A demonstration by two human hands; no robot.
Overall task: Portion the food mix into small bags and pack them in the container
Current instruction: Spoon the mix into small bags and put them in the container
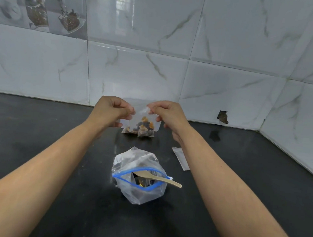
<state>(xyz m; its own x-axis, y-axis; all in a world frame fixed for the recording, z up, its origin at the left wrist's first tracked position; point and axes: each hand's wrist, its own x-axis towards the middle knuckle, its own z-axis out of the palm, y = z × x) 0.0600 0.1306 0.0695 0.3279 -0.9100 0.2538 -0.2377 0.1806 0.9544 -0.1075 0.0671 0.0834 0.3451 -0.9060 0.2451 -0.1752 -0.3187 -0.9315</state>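
We pinch the top edge of a small clear bag with both hands: the left hand has its thumb and curled fingers closed narrow on the upper left corner, and the right hand nips the upper right part of the rim between thumb and fingertips. The bag hangs between the two grips, upright, with a small heap of brown, orange and dark food mix settled in its bottom. Whether its lower edge touches the black counter or hangs just above it, we cannot tell.

Below our fingers, nearer to us and between our forearms, stands a large zip bag with a blue seal, its mouth open. A wooden spoon lies in that mouth, bowl inside and handle sticking out over the rim toward the right. Just beside the right wrist, on the counter, lies a flat empty small bag. Beyond our fingers rises a white marble-patterned tiled wall, and to the right of them a broken hole shows at the foot of the tiles.
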